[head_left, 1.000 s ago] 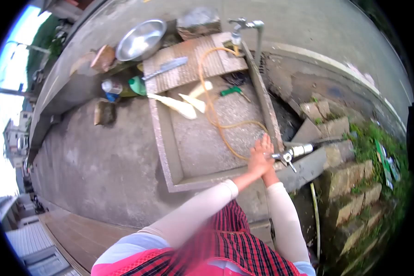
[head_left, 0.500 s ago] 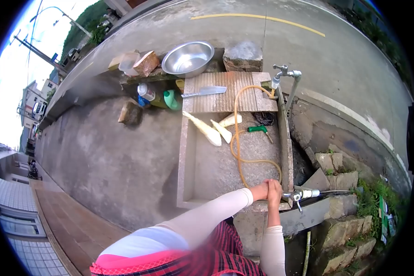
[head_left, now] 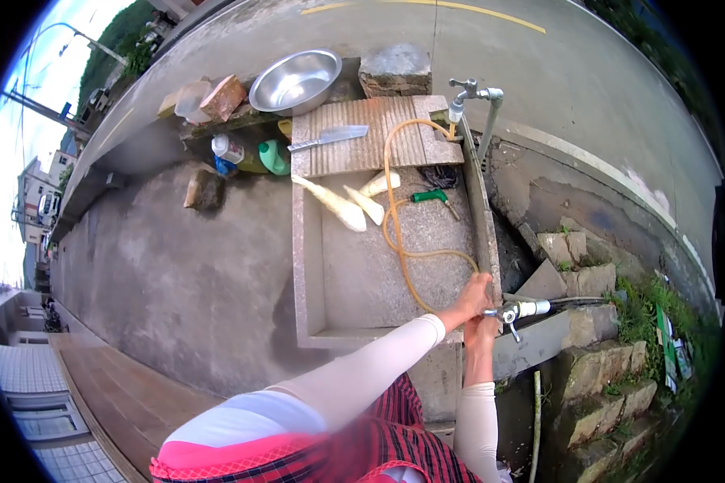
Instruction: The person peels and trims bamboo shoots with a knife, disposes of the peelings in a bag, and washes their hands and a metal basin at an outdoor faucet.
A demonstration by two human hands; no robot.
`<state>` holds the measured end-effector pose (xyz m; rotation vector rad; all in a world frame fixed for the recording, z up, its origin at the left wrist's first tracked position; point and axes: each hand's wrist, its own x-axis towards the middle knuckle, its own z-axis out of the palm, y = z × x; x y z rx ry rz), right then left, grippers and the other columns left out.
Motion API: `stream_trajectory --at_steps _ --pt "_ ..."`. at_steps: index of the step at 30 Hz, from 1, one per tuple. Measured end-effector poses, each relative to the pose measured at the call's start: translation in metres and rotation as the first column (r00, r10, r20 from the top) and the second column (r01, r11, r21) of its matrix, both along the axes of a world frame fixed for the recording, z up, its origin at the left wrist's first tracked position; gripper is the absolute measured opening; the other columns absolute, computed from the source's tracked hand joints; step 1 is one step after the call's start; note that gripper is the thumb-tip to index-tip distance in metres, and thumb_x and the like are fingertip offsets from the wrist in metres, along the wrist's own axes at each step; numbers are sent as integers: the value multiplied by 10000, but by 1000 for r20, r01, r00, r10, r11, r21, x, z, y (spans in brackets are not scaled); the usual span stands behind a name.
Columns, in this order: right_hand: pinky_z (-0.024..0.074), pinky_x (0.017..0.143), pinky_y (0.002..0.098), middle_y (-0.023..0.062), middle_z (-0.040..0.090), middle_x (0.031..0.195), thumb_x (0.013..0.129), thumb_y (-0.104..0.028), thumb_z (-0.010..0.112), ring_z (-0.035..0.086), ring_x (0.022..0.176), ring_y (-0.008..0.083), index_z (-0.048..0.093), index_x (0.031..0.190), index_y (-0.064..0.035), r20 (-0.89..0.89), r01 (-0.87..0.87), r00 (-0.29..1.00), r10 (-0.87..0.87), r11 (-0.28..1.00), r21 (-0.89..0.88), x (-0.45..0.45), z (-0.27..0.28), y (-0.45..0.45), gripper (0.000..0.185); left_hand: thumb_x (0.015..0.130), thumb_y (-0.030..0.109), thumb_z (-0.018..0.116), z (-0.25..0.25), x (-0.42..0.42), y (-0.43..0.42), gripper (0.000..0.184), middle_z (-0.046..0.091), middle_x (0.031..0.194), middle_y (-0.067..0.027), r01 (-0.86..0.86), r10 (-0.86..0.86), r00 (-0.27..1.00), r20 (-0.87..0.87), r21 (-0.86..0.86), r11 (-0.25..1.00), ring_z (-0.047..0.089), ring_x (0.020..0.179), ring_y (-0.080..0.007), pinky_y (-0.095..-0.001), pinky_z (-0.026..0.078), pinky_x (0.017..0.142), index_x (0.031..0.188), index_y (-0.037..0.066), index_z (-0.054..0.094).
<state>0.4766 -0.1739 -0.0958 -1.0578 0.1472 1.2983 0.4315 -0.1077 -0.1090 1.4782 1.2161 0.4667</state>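
My left hand (head_left: 470,298) and my right hand (head_left: 480,328) are together at the near right corner of the stone sink (head_left: 304,266). The left reaches over the rim, with the right just below and touching it. How their fingers are bent is too small and overlapped to make out. Right beside them is a metal tap (head_left: 507,315) on a white pipe fitting. In the sink lie pale peeled shoots (head_left: 336,207), a tan hose (head_left: 402,241) and a green spray nozzle (head_left: 429,196).
A cleaver (head_left: 330,136) lies on the ridged washboard slab (head_left: 395,145) at the sink's far end. Behind it are a steel basin (head_left: 296,83) and a stone block (head_left: 395,71). A second tap (head_left: 464,90) stands at the far right corner. Rough stone steps (head_left: 600,378) lie at right.
The hands were clasped together above the rim. Now the left has slid forward past the right, and both are close against the near tap. The view has shifted slightly.
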Motion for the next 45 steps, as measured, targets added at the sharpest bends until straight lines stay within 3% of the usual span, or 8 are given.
stream_trajectory --at_steps 5,10,14,18,23,28,34,45 --pt "455 900 360 103 536 1187 926 -215 454 533 1092 221 418 1310 -54 -44 -102 994 98 989 -109 8 -35 -22 418 724 228 603 5 -46 3 227 617 920 -190 589 -454 716 -530 110 800 574 897 -341 -497 409 770 828 35 662" --pt "372 994 410 148 419 1376 875 -303 577 416 1251 322 391 1373 -151 197 -374 849 490 821 -431 -29 0 -12 553 711 156 588 -6 -115 50 168 649 804 -113 563 -364 753 -547 249 788 614 861 -304 -581 396 760 844 122 684" --pt "400 967 382 262 434 1311 822 -236 617 476 1174 377 504 1280 -111 708 -356 -176 684 626 -694 -41 -52 -36 488 722 75 531 39 -208 160 229 631 804 -153 189 -52 962 -268 517 835 604 815 -345 -412 487 737 900 63 675" --pt "408 956 408 274 439 1299 810 -242 624 474 1163 401 511 1263 -88 656 -244 -192 730 611 -753 -88 -37 -50 491 769 179 578 39 -337 311 191 659 832 -177 -322 476 863 -171 540 778 641 796 -318 -385 495 737 855 49 688" --pt "407 954 420 283 452 1279 799 -258 630 483 1138 419 534 1221 -51 453 -173 -9 892 444 -879 -169 -24 -69 480 798 363 669 40 -472 456 416 577 869 -121 -765 788 599 139 -191 615 576 699 -215 -317 478 571 998 17 552" --pt "413 950 421 274 493 1238 806 -266 628 497 1129 408 581 1160 -40 483 -162 -100 870 465 -871 -241 -10 -74 423 789 411 679 15 -514 534 676 522 992 -272 -737 868 438 235 -458 497 610 722 -326 -351 502 505 1290 64 386" --pt "435 917 422 258 556 1161 810 -214 631 538 1080 397 607 1118 -30 570 -168 24 821 566 -807 -280 11 -69 360 795 42 591 -16 -519 585 225 601 757 -156 -677 878 364 313 -558 479 553 488 -222 -255 375 339 986 -50 515" --pt "451 903 368 172 595 1137 859 -267 572 579 1043 310 591 1135 -41 629 -247 -21 777 606 -756 -295 48 -5 358 781 63 608 79 -581 368 221 583 751 -50 -410 458 868 190 -243 879 482 503 -99 -225 295 369 971 -36 554"
